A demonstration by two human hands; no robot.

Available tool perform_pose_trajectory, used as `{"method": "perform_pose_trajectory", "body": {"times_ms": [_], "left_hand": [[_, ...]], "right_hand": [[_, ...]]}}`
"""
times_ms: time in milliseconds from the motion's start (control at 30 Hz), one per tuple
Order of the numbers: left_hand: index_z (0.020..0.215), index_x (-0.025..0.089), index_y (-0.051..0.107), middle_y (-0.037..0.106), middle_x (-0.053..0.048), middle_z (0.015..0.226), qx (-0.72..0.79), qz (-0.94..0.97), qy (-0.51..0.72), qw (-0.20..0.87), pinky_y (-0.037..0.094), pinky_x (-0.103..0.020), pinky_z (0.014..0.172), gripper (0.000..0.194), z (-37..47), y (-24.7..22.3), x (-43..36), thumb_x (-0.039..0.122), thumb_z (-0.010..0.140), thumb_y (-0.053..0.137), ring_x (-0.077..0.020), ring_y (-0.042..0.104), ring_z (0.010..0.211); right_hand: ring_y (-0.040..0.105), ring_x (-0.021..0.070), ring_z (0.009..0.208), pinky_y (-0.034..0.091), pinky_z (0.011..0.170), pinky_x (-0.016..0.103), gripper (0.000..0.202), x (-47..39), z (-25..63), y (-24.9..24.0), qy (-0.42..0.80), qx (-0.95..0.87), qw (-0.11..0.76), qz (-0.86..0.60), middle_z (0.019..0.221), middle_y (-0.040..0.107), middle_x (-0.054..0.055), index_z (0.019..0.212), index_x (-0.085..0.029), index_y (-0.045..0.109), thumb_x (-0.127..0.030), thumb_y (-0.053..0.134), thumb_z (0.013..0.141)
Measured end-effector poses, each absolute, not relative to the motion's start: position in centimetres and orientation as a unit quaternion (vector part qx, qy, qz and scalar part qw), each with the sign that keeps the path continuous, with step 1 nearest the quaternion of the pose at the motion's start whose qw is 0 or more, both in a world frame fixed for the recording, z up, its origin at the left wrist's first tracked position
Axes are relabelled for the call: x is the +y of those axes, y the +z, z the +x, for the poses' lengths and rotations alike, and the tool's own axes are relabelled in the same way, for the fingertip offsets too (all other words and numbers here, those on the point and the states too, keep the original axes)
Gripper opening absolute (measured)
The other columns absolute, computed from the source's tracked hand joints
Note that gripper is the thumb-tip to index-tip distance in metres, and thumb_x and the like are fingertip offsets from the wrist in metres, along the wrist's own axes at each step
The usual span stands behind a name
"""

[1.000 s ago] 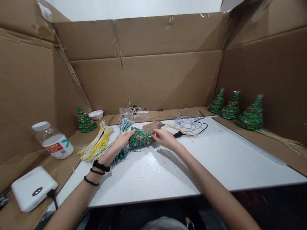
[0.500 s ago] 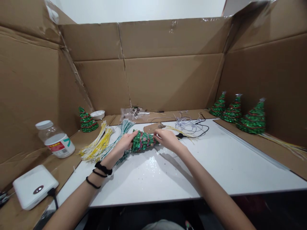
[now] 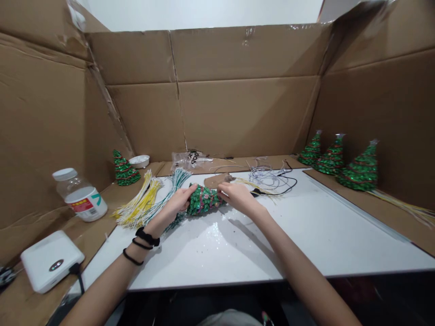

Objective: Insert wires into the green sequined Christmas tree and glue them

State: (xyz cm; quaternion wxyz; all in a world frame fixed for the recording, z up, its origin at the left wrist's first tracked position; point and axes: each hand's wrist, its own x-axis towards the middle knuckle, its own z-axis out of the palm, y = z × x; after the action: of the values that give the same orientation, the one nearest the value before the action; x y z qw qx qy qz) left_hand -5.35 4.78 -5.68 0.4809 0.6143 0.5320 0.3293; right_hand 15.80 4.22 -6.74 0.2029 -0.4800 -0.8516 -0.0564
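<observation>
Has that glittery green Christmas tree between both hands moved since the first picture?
Yes, slightly: the glittery green tree is nearer the front edge of the white tabletop.

The green tree point(image 3: 204, 201), together with the left hand point(image 3: 178, 200) and right hand point(image 3: 237, 195), appears to have shifted slightly toward the white board's point(image 3: 210, 265) front edge.

On the clear plastic bag point(image 3: 183, 159) at the back there are big black characters, tilted; they look like "OOD", but the letters may also be zeros. The jar point(image 3: 80, 199) has a red label point(image 3: 82, 205) with pale writing, too small for reading, and beside it a barcode point(image 3: 93, 203) and a teal mark point(image 3: 97, 198) similar to a "7".
</observation>
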Motion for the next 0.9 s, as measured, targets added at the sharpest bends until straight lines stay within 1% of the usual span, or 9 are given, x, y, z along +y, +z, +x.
{"method": "perform_pose_trajectory", "body": {"times_ms": [167, 267, 333, 467, 567, 667, 800, 900], "left_hand": [[0.051, 0.022, 0.033, 0.024, 0.008, 0.036, 0.529, 0.618, 0.316, 0.488, 0.008, -0.025, 0.039, 0.05, -5.5, -5.8, 5.0, 0.064, 0.076, 0.046, -0.0061, 0.017, 0.034], [0.051, 0.022, 0.034, 0.025, 0.007, 0.037, 0.532, 0.625, 0.304, 0.484, 0.01, -0.026, 0.04, 0.05, -5.5, -5.8, 5.2, 0.064, 0.075, 0.045, -0.0071, 0.019, 0.035], [0.05, 0.022, 0.035, 0.025, 0.007, 0.038, 0.548, 0.641, 0.302, 0.444, 0.012, -0.026, 0.041, 0.051, -5.6, -5.8, 5.4, 0.065, 0.074, 0.045, -0.008, 0.021, 0.037], [0.05, 0.02, 0.034, 0.028, 0.006, 0.044, 0.569, 0.694, 0.311, 0.313, 0.018, -0.026, 0.045, 0.05, -6.0, -5.8, 5.8, 0.063, 0.073, 0.043, -0.0097, 0.026, 0.045], [0.053, 0.02, 0.038, 0.039, 0.003, 0.049, 0.542, 0.712, 0.305, 0.325, 0.028, -0.025, 0.048, 0.04, -6.6, -5.8, 6.3, 0.051, 0.078, 0.035, -0.012, 0.034, 0.05], [0.057, 0.018, 0.046, 0.048, 0.001, 0.056, 0.499, 0.741, 0.295, 0.338, 0.034, -0.024, 0.053, 0.029, -7.3, -5.7, 6.8, 0.036, 0.076, 0.033, -0.0133, 0.041, 0.055], [0.064, 0.016, 0.058, 0.059, 0.001, 0.063, 0.443, 0.783, 0.247, 0.36, 0.042, -0.026, 0.066, 0.022, -7.5, -5.8, 7.0, 0.032, 0.069, 0.044, -0.0158, 0.05, 0.065], [0.072, 0.014, 0.064, 0.065, -0.001, 0.072, 0.405, 0.808, 0.235, 0.359, 0.045, -0.029, 0.072, 0.025, -7.4, -6.1, 7.2, 0.03, 0.07, 0.045, -0.0188, 0.055, 0.073]], "right_hand": [[0.052, 0.0133, 0.065, 0.022, 0.055, 0.025, 0.017, 4.3, 15.8, -6.7, -0.038, -0.845, 0.204, -0.493, 0.078, 0.062, 0.004, 0.078, -0.017, 0.056, -0.02, 0.044, 0.089], [0.051, 0.0139, 0.069, 0.025, 0.058, 0.024, 0.016, 4.4, 15.9, -6.8, -0.003, -0.844, 0.223, -0.488, 0.081, 0.062, 0.005, 0.079, -0.017, 0.056, -0.018, 0.043, 0.089], [0.051, 0.0139, 0.069, 0.027, 0.059, 0.024, 0.016, 4.4, 15.9, -6.9, 0.028, -0.843, 0.238, -0.482, 0.08, 0.061, 0.005, 0.079, -0.017, 0.054, -0.017, 0.041, 0.089], [0.05, 0.0138, 0.067, 0.029, 0.058, 0.023, 0.015, 4.3, 15.9, -7.1, 0.09, -0.83, 0.258, -0.486, 0.079, 0.06, 0.005, 0.081, -0.017, 0.052, -0.015, 0.039, 0.088], [0.049, 0.0138, 0.066, 0.029, 0.057, 0.023, 0.014, 4.4, 16.0, -7.2, 0.115, -0.823, 0.27, -0.485, 0.077, 0.059, 0.004, 0.082, -0.018, 0.048, -0.015, 0.036, 0.088], [0.047, 0.0138, 0.063, 0.029, 0.056, 0.023, 0.015, 4.5, 16.1, -7.3, 0.115, -0.818, 0.276, -0.491, 0.074, 0.057, 0.003, 0.081, -0.018, 0.047, -0.015, 0.034, 0.089], [0.049, 0.0142, 0.065, 0.028, 0.057, 0.023, 0.015, 4.6, 15.8, -7.4, 0.091, -0.811, 0.269, -0.511, 0.075, 0.059, 0.004, 0.079, -0.018, 0.051, -0.016, 0.039, 0.088], [0.052, 0.0154, 0.069, 0.028, 0.059, 0.023, 0.015, 4.5, 15.4, -7.5, 0.075, -0.805, 0.268, -0.524, 0.079, 0.062, 0.005, 0.082, -0.018, 0.055, -0.015, 0.042, 0.088]]}}
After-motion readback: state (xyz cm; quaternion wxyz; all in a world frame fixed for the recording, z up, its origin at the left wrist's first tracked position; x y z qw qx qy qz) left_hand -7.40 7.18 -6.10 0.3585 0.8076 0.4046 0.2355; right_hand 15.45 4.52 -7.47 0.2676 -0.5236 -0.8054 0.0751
